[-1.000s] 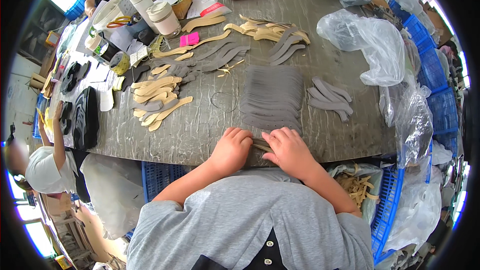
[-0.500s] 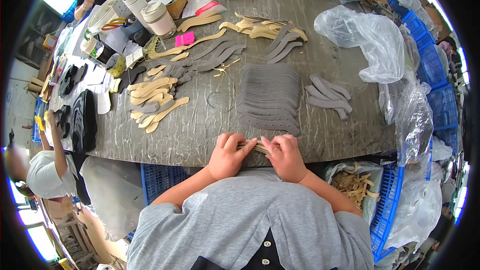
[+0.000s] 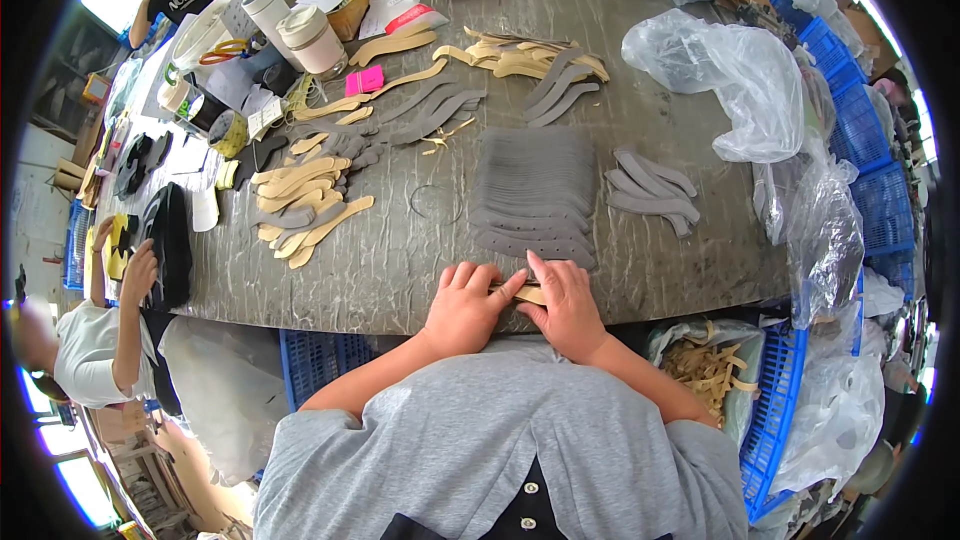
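Note:
At the table's near edge, my left hand [image 3: 463, 310] and my right hand [image 3: 568, 310] come together around a few curved shoe-upper pieces [image 3: 533, 294]. A tan face and a dark edge of them show between my fingers; the rest is hidden, so their number cannot be told. My right index finger reaches forward over the pieces while the thumb lies below. Just beyond my hands lies a long overlapping row of grey curved pieces [image 3: 532, 185], the nearest with small holes. To its right is a smaller pile of grey pieces [image 3: 652, 190].
Tan and grey strips [image 3: 310, 190] lie scattered to the left, with a pink pad [image 3: 365, 80], a white jar [image 3: 313, 42] and scissors [image 3: 225, 51] farther off. Plastic bags [image 3: 730, 90] and blue crates [image 3: 872, 140] line the right. Scraps fill a bin [image 3: 705, 372]. Two people work at left.
The held pieces have turned from showing their stacked edges to showing a tan face. My right index finger has stretched forward. The person at lower left has brought a hand to the dark items.

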{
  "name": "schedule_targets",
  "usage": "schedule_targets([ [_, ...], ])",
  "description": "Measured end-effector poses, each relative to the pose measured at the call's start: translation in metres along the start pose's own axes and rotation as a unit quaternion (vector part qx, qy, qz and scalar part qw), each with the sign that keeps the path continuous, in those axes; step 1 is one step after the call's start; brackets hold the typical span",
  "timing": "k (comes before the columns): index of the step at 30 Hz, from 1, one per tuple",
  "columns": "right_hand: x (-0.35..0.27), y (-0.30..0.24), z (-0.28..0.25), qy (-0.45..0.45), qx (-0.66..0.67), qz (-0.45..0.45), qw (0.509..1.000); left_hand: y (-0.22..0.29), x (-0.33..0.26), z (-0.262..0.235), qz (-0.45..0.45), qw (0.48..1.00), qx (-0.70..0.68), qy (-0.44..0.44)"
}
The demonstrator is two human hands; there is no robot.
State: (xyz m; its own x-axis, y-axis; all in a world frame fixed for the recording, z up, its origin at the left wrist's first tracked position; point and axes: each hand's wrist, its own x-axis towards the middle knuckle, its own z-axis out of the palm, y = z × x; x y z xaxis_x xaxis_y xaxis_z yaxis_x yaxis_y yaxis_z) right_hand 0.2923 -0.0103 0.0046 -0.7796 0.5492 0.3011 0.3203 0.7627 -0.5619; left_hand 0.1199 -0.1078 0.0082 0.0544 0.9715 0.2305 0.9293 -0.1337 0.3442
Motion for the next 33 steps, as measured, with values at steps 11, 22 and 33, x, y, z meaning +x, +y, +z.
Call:
schedule_targets([
  [11, -0.004, 0.006, -0.001, 0.012, 0.036, -0.011, 0.999, -0.011, 0.006, -0.005, -0.010, 0.968, -0.138, 0.209],
  [22, -0.007, 0.005, 0.005, 0.058, 0.040, -0.014, 0.997, -0.016, 0.015, -0.002, 0.024, 0.989, -0.144, 0.035],
  [33, 0.001, 0.002, 0.007, 0.015, -0.036, -0.050, 0.998, -0.012, -0.002, -0.010, 0.045, 0.997, -0.014, -0.056],
])
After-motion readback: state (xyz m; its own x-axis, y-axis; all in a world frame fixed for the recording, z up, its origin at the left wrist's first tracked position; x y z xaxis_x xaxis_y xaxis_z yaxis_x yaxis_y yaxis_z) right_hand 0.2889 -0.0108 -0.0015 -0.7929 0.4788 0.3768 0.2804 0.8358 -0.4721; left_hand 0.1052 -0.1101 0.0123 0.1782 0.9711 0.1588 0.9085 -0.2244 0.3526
